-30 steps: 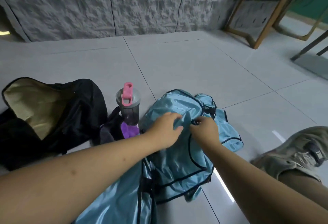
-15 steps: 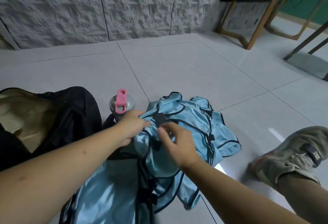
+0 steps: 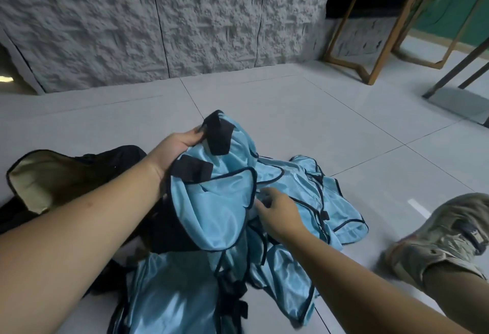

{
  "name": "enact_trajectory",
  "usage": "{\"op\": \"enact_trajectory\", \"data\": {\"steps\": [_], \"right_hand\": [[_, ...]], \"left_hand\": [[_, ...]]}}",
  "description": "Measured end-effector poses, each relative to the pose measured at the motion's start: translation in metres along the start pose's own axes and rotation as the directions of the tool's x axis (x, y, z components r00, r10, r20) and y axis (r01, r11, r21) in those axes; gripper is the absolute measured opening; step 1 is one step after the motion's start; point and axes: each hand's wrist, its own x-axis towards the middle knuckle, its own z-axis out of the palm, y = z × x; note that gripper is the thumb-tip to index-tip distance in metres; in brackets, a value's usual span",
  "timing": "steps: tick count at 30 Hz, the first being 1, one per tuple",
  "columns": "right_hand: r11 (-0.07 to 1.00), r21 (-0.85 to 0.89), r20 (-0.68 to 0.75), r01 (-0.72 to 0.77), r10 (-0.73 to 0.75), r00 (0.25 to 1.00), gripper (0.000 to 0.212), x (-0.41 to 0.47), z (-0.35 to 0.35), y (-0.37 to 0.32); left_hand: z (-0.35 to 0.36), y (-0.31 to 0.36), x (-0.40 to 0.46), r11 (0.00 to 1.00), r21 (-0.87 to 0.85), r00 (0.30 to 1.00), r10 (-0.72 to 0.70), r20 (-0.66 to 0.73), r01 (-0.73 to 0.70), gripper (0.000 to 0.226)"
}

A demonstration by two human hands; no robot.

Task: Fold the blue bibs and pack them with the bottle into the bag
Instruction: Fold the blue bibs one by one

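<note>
A heap of shiny light-blue bibs [image 3: 304, 196] with dark trim lies on the grey tiled floor in front of me. My left hand [image 3: 177, 148] grips one bib [image 3: 219, 201] by its top, near its black straps, and holds it lifted above the heap. My right hand [image 3: 277, 209] reaches under the lifted bib's edge with curled fingers on the blue cloth; whether it pinches the cloth is hidden. The black bag [image 3: 53, 175] with a tan lining lies open at the left. The bottle is hidden behind my left arm and the lifted bib.
A rough grey wall [image 3: 158, 21] runs along the back. Wooden table legs [image 3: 383, 29] and a dark metal leg [image 3: 455, 66] stand at the back right. My shoe [image 3: 436, 235] rests on the floor at the right.
My left hand has lifted one bib up and away from the heap, covering the bottle. My right hand dropped lower, to the bib's edge.
</note>
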Motion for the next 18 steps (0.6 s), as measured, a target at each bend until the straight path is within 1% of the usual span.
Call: {"op": "enact_trajectory", "data": {"steps": [1,2,3,4,5,6,8,9,10,11,13,14,15,16,17,18], "right_hand": [[0.995,0.085,0.023,-0.044,0.043,0.999,0.045,0.002,-0.001,-0.004],[0.976,0.194,0.082,-0.102,0.088,0.993,0.046,0.003,-0.001,-0.007],[0.931,0.324,0.164,-0.169,0.121,0.979,0.047,0.004,0.001,-0.010],[0.858,0.449,0.253,-0.250,0.146,0.956,0.048,0.002,0.002,-0.014],[0.763,0.554,0.342,-0.334,0.157,0.926,0.051,-0.001,0.001,-0.018],[0.645,0.650,0.427,-0.403,0.129,0.895,0.057,-0.002,0.000,-0.021],[0.380,0.773,0.563,-0.509,-0.041,0.825,0.075,-0.005,-0.006,-0.029],[0.256,0.797,0.589,-0.547,-0.130,0.797,0.084,-0.006,-0.012,-0.036],[0.175,0.813,0.581,-0.555,-0.194,0.791,0.091,-0.006,-0.019,-0.043],[0.146,0.838,0.545,-0.525,-0.243,0.802,0.093,-0.006,-0.027,-0.051],[0.150,0.901,0.435,-0.408,-0.307,0.846,0.084,-0.001,-0.044,-0.062],[0.141,0.928,0.373,-0.346,-0.316,0.872,0.080,0.004,-0.054,-0.064],[0.126,0.950,0.312,-0.286,-0.318,0.895,0.075,0.008,-0.062,-0.067],[0.113,0.967,0.254,-0.229,-0.322,0.912,0.064,0.013,-0.071,-0.067],[0.114,0.977,0.210,-0.183,-0.326,0.922,0.048,0.018,-0.081,-0.067],[0.119,0.981,0.184,-0.151,-0.337,0.923,0.031,0.021,-0.091,-0.067]], "left_hand": [[0.009,0.007,-0.001,1.000,-0.015,1.000,0.006,0.025,-0.006,0.039],[0.018,0.013,-0.003,1.000,-0.025,0.999,0.004,0.043,-0.002,0.043],[0.026,0.019,-0.003,1.000,-0.028,0.998,-0.004,0.069,0.005,0.046],[0.035,0.024,-0.004,0.999,-0.030,0.995,-0.009,0.096,0.012,0.047],[0.040,0.030,-0.005,0.999,-0.034,0.992,-0.012,0.126,0.017,0.045],[0.046,0.035,-0.006,0.999,-0.036,0.985,-0.017,0.170,0.024,0.043],[0.054,0.044,-0.011,0.999,-0.043,0.969,0.000,0.247,0.011,0.041],[0.058,0.048,-0.014,0.999,-0.032,0.964,0.020,0.264,-0.012,0.040],[0.056,0.052,-0.016,0.999,-0.018,0.965,0.033,0.259,-0.029,0.040],[0.052,0.055,-0.018,0.999,-0.009,0.966,0.041,0.257,-0.040,0.041],[0.032,0.057,-0.018,0.999,-0.032,0.969,0.042,0.243,-0.036,0.040],[0.020,0.057,-0.015,0.998,-0.042,0.967,0.056,0.250,-0.047,0.049],[0.006,0.054,-0.013,0.998,-0.037,0.968,0.057,0.243,-0.049,0.068],[-0.006,0.050,-0.012,0.999,0.000,0.972,0.035,0.231,-0.036,0.080],[-0.017,0.045,-0.011,0.998,0.055,0.972,-0.013,0.234,0.000,0.081],[-0.024,0.038,-0.013,0.991,0.119,0.964,-0.087,0.253,0.058,0.076]]}}
